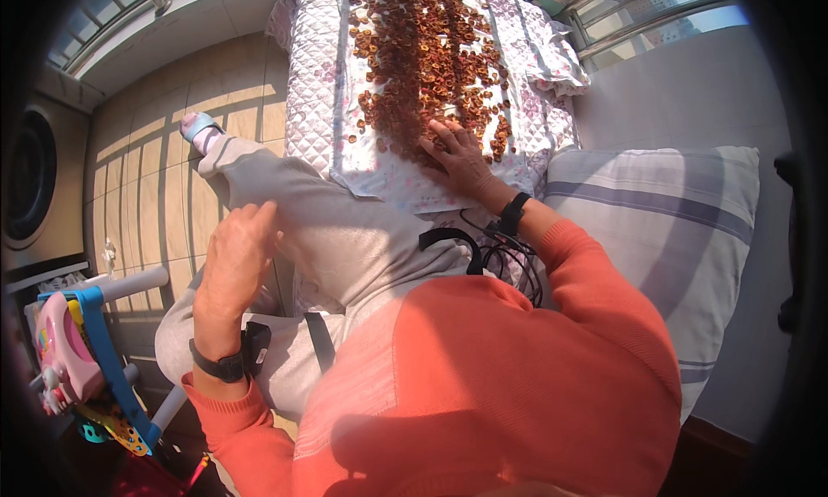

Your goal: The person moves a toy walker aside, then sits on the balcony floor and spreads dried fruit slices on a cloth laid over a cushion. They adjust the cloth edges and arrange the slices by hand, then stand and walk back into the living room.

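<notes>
Many small reddish-brown dried fruit slices (424, 63) lie spread over a white floral cloth (388, 173), on a quilted cover with a purple pattern (307, 102). My right hand (456, 157) rests palm down at the near edge of the slices, fingers spread, touching the cloth and some slices; whether anything is under the palm is hidden. Above my lap, away from the cloth, my left hand (242, 251) is raised with its fingers curled; its palm side is hidden. Each wrist wears a black band.
A striped pillow (653, 206) stands at the right by the wall. Black cables (517, 257) lie beside my hip. At the lower left is a coloured plastic toy frame (110, 367), and a front-loading machine (29, 180) stands farther left. Metal railings (647, 18) line the windows.
</notes>
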Action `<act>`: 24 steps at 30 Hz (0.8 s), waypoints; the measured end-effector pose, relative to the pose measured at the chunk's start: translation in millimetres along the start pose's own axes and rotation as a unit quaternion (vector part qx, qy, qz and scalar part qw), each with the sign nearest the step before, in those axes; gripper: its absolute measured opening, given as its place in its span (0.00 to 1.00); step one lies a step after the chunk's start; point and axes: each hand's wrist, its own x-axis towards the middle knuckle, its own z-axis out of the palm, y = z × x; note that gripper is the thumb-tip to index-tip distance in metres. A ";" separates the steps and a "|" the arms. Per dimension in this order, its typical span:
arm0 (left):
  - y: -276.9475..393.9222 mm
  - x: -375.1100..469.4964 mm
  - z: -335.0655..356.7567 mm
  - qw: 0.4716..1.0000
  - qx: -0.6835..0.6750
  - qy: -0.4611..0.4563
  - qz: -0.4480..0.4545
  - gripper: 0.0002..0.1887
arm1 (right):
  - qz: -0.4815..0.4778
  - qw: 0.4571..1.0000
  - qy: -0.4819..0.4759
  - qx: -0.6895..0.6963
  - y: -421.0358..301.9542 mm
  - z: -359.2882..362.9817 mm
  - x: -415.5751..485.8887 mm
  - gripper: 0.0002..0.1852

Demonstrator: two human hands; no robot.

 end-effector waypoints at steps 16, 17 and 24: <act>8.3 28.3 1.2 0.998 -0.034 -0.036 -0.045 0.09 | 0.351 0.221 0.168 0.894 73.8 -9.9 21.9 0.22; 8.7 30.9 2.1 0.998 -0.039 -0.032 -0.046 0.09 | 0.341 0.193 0.193 0.899 75.1 -10.7 16.1 0.24; 5.3 45.9 11.4 0.997 -0.036 -0.033 -0.054 0.08 | 0.255 0.120 0.223 0.933 45.7 -7.7 9.3 0.27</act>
